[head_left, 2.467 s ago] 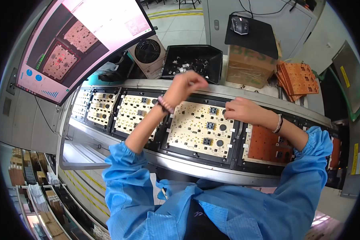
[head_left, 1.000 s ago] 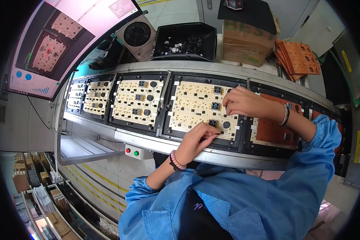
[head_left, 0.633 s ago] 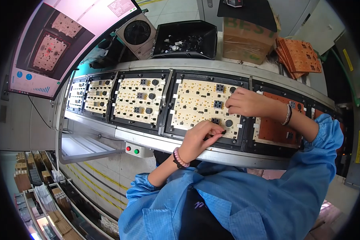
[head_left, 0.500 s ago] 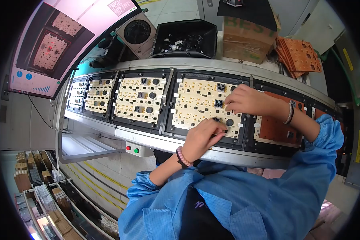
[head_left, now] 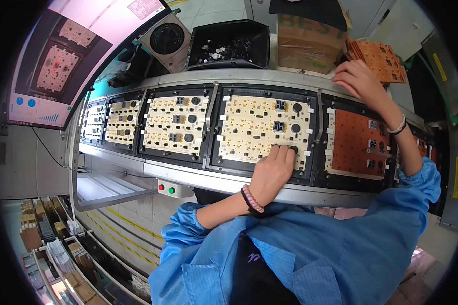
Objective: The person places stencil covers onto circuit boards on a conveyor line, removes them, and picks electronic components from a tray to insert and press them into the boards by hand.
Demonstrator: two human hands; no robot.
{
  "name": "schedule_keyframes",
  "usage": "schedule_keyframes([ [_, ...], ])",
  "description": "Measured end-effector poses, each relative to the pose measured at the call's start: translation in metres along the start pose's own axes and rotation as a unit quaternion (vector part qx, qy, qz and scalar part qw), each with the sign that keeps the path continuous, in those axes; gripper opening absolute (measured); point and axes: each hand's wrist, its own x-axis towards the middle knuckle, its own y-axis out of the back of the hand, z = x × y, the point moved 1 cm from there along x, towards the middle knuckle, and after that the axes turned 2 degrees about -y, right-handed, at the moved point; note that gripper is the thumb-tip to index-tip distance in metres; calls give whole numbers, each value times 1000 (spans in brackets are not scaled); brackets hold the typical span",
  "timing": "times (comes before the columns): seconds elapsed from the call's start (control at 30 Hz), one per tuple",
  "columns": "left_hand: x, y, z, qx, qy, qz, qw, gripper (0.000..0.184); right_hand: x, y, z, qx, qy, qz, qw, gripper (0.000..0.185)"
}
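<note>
A cream circuit board (head_left: 247, 124) lies in a black frame in front of me. It bears rows of small parts, two-digit displays (head_left: 279, 126) and round black parts (head_left: 296, 128). My left hand (head_left: 274, 172) rests on its lower right part, fingers bent down and together beside the lowest round part. Those fingers cover the spot of the lowest display, and what is under the tips is hidden. My right hand (head_left: 360, 84) is raised over the back rail, fingers stretched forward and holding nothing visible, near a stack of orange-brown boards (head_left: 379, 58).
More framed boards (head_left: 173, 124) continue leftward along the metal line. A frame with a red-brown plate (head_left: 348, 142) sits at right. Behind stand a black bin (head_left: 229, 48) of small parts and a cardboard box (head_left: 308, 48). A monitor (head_left: 61, 56) hangs at upper left; a button box (head_left: 174, 188) is on the front edge.
My right hand has left the board and moved right and back toward the orange-brown stack. My left hand has shifted slightly right onto the lowest display's place. The upper displays are uncovered.
</note>
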Motion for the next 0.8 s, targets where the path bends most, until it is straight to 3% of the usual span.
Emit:
schedule_keyframes([
  [0.07, 3, 2, 2, 27, -17, 15, 999, 11, -7, 7, 12, -62, -1, -1, 998, 11],
  [0.17, 4, 3, 5, 25, -16, 1, 1000, 10, -24, 5, 44, -154, -98, -27, 983, 13],
  [0.2, 4, 3, 5, 18, -11, -10, 1000, 10, -29, 8, 60, -174, -175, -127, 961, 27],
  [0.3, 2, 1, -3, -35, -17, 12, 999, 14, -68, -8, 104, -228, -249, -88, 937, 44],
  [0.33, 0, 3, -5, -65, -29, 15, 997, 15, -91, -22, 143, -257, -313, -186, 895, 70],
  [0.43, -13, 15, -17, -146, -65, 38, 986, 19, -119, -29, 162, -300, -373, -204, 854, 84],
  [0.47, -20, 14, -23, -169, -78, 54, 981, 21, -129, -34, 183, -300, -375, -210, 852, 93],
  [0.53, -30, 15, -31, -217, -108, 83, 967, 26, -133, -33, 190, -312, -347, -199, 862, 95],
  [0.6, -37, 24, -39, -230, -110, 68, 964, 23, -135, -27, 190, -304, -326, -179, 877, 99],
  [0.7, -43, 33, -45, -233, -102, 57, 965, 24, -127, -13, 165, -269, -345, -177, 882, 90],
  [0.8, -47, 32, -53, -235, -97, 44, 966, 24, -141, -24, 186, -278, -302, -142, 901, 103],
])
